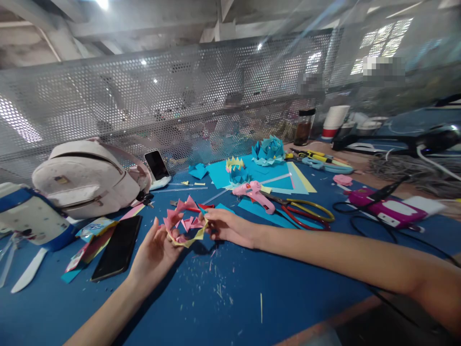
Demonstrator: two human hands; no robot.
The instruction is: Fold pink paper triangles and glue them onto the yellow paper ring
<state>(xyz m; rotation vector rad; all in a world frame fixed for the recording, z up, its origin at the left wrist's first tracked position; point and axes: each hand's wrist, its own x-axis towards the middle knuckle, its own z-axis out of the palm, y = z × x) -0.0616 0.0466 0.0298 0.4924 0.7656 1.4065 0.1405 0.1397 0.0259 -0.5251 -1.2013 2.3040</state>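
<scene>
Both my hands hold a pink and yellow folded-paper ring (185, 225) with pointed tips, just above the blue table (201, 307). My left hand (156, 252) grips its near left side with fingers curled. My right hand (225, 226) pinches its right edge. A pink glue gun (254, 193) lies just beyond my right hand, beside red-and-yellow-handled scissors (306, 211).
A black phone (117, 247) lies left of my left hand. A white backpack (88, 178) sits at the back left. Blue paper sheets (266, 175) and blue folded flowers (268, 150) lie behind. A perforated metal screen (180, 96) closes the back. Cables and a magenta device (382, 209) occupy the right.
</scene>
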